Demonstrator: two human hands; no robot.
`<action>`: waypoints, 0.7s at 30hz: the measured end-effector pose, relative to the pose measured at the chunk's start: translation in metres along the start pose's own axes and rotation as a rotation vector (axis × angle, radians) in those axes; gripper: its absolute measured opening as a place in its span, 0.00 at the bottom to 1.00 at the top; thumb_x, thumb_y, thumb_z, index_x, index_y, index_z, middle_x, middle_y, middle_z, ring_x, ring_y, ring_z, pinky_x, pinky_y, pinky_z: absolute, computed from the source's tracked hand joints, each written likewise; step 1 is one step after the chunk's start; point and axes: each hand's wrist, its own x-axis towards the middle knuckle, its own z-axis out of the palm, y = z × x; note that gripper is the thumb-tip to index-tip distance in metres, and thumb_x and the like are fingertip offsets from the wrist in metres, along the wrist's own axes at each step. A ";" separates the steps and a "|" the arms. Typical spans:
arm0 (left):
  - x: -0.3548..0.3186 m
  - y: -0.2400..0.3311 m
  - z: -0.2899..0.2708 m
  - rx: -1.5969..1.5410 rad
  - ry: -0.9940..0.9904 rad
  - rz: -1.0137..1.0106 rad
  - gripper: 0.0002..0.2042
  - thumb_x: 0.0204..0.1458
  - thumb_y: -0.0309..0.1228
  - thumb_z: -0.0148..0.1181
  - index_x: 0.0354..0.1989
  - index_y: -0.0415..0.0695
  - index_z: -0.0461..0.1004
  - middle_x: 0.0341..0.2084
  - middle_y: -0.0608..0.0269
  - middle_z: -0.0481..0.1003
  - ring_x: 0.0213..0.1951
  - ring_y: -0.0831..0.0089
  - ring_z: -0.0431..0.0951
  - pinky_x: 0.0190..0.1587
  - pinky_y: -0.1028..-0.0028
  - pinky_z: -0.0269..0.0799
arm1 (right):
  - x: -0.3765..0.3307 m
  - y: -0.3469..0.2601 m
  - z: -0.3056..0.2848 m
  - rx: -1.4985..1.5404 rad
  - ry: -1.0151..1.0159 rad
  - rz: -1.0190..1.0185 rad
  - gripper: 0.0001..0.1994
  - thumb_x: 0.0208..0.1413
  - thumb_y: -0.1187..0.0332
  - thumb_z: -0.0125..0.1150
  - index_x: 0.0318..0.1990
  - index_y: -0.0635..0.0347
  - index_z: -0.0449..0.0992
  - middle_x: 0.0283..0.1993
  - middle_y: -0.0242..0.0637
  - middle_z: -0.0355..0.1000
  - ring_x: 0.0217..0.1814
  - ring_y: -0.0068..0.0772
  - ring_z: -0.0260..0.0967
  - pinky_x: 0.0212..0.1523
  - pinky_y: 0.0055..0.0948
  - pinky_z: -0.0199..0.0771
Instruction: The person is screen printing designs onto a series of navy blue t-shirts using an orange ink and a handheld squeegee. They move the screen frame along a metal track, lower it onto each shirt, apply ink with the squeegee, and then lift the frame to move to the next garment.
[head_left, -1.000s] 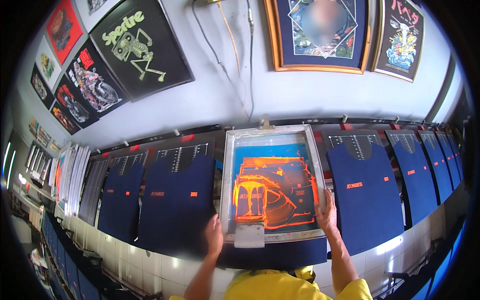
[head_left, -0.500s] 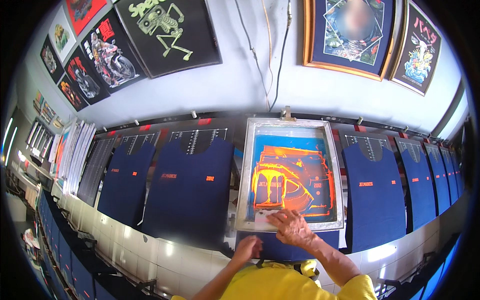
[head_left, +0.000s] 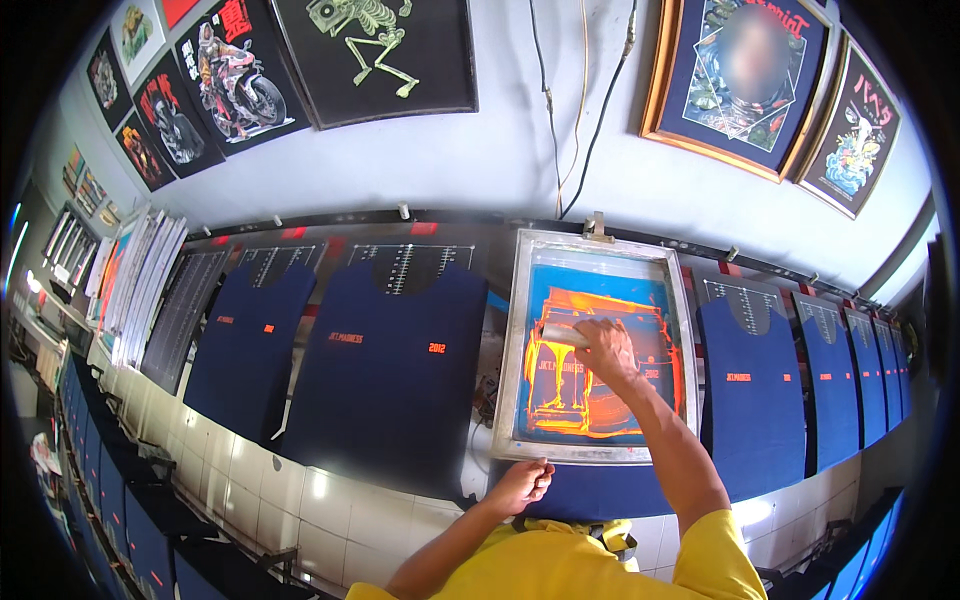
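A metal-framed printing screen point(head_left: 508, 345) lies over a navy shirt point(head_left: 600, 484). Orange ink point(head_left: 600, 299) is smeared across its blue mesh, with thick streaks in the left part. My right hand point(head_left: 606, 350) reaches over the mesh, its fingers wrapped round a pale-handled squeegee point(head_left: 564, 335) in the upper left of the inked area. The blade is hidden from here. Just below the screen's near edge, my left hand point(head_left: 525, 486) is closed with fingers curled in, and no object shows in it.
Navy shirts with small orange prints lie on boards to the left point(head_left: 390, 390) and right point(head_left: 752, 400). A clamp point(head_left: 597, 228) is at the screen's far edge, by a dark rail. Upright screens point(head_left: 140, 275) are stacked at far left. Cables point(head_left: 552, 120) hang down the wall.
My right hand has pushed the squeegee from the screen's near edge up to the far part of the inked area. My left hand has come a little nearer the frame. The view has shifted.
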 end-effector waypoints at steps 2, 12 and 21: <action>0.000 0.000 0.000 -0.019 -0.012 -0.012 0.14 0.73 0.38 0.42 0.40 0.43 0.70 0.20 0.74 0.61 0.20 0.83 0.57 0.22 0.80 0.54 | 0.007 0.003 0.008 -0.024 0.034 0.008 0.15 0.40 0.72 0.70 0.40 0.52 0.79 0.38 0.39 0.77 0.43 0.46 0.75 0.47 0.46 0.74; -0.015 0.009 0.014 0.125 0.025 0.017 0.18 0.73 0.41 0.41 0.45 0.39 0.72 0.23 0.68 0.68 0.20 0.81 0.64 0.22 0.81 0.58 | -0.092 -0.058 -0.006 -0.023 -0.039 -0.081 0.20 0.39 0.68 0.73 0.44 0.56 0.78 0.42 0.35 0.77 0.47 0.40 0.73 0.47 0.42 0.69; -0.044 0.074 0.043 1.410 0.423 1.311 0.17 0.62 0.22 0.53 0.59 0.37 0.70 0.53 0.49 0.76 0.56 0.55 0.76 0.55 0.61 0.68 | -0.120 -0.075 -0.020 -0.051 -0.017 -0.118 0.20 0.36 0.69 0.71 0.42 0.56 0.77 0.42 0.33 0.74 0.45 0.37 0.71 0.45 0.41 0.67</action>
